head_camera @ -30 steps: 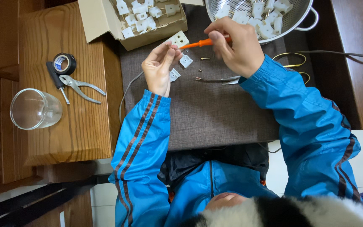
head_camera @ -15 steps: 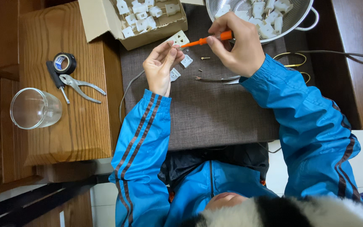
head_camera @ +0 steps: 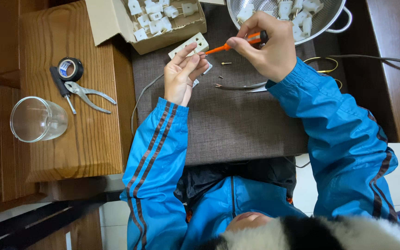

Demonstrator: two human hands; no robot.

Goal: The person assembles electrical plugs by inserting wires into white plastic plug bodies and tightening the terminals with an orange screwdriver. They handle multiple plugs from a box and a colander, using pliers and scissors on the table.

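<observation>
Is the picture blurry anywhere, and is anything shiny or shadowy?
In the head view most of it is sharp: the orange screwdriver in the right hand and the left hand show crisp edges; the furry trim at the bottom edge, nearest the camera, looks soft; the glass cup and the metal colander catch pale highlights; light is even, with only faint shadows under the pliers.

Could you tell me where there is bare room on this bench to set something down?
The grey mat is bare between the two blue sleeves. The wooden top is free below the pliers and right of the glass jar. It is crowded around the cardboard box, colander and both hands.
</observation>
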